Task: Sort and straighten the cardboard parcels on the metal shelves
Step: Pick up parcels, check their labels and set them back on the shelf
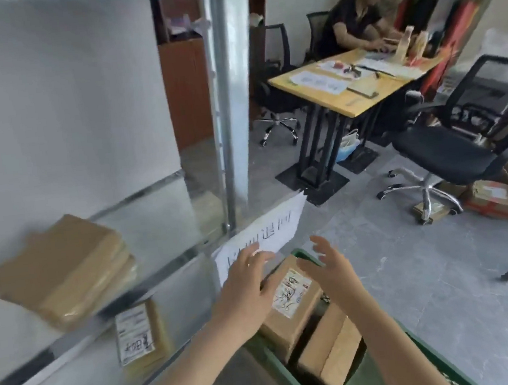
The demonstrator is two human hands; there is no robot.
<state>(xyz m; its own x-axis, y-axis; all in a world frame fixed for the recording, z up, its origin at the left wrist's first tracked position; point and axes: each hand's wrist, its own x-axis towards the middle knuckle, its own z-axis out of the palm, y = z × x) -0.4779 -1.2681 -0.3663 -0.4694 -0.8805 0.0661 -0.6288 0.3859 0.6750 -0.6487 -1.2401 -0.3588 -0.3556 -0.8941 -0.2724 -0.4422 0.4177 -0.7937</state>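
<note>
Both your hands are empty, fingers spread wide, nothing gripped. The box (291, 310) lies label-up, propped at a tilt in the green crate (295, 384), right by the shelf end. Its long axis runs approx away from you.

L hand (247, 288) sits at its left long side, thumb over the near-left edge; can't tell if it touches. R hand (328, 269) hovers at the far-right side, palm turned in. So the box is below and btwn both palms w/ the hands flanking its long sides. L hand looks a touch nearer.

Judgement: next is to close in on both long sides and lift. A 2nd box (331, 354) lies just beside it, nearer you, so keep R fingers clear of that one.

The drop spot is to your left. The shelf (153, 210) has a skewed stack (62, 271). A labelled parcel (139, 332) lies one level down. Frame is blurred, so fine contact is unclear.
</note>
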